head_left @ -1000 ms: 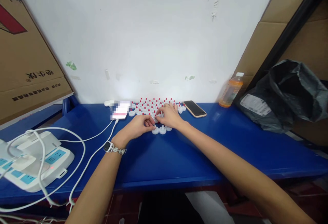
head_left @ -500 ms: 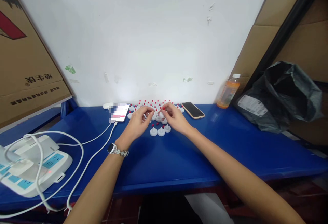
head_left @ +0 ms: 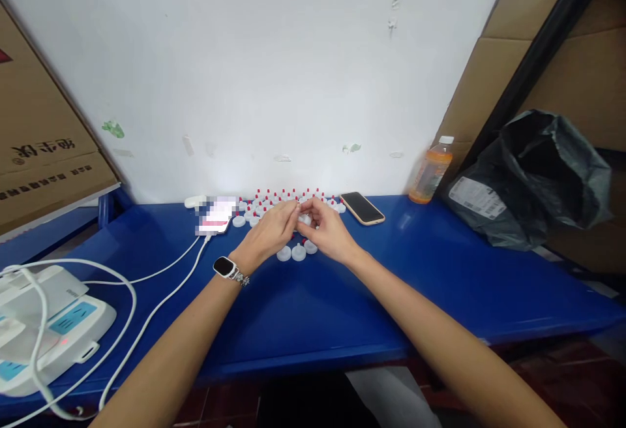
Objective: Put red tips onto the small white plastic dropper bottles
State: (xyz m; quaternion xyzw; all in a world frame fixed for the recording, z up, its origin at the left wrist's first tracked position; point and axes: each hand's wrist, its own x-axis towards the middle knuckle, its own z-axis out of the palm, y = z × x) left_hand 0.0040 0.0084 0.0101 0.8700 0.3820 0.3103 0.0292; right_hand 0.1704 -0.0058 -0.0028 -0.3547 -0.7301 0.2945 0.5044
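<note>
My right hand [head_left: 328,229] is closed around a round white nozzle cap [head_left: 305,219], its thumb and fingers on the cap's sides. My left hand [head_left: 271,231] presses against it, fingers together and fingertips meeting those of my right hand over the cap; what lies between the left fingertips is hidden. Just below my hands, white nozzle caps without red tips [head_left: 298,253] lie on the blue table [head_left: 313,310]. Small loose red tips [head_left: 304,241] lie beside them, partly covered. Behind my hands stand several white caps with red tips [head_left: 259,205].
A lit phone [head_left: 220,213] on a charging cable lies left of the caps, a dark phone [head_left: 362,208] right of them. Farther right stand an orange drink bottle [head_left: 431,170] and a black plastic bag [head_left: 518,186]. A power strip [head_left: 73,336] with looping white cables occupies the left.
My hands have come together, the left moving right until its fingertips meet the right's around the cap. The view has shifted slightly, so the surroundings appear farther left.
</note>
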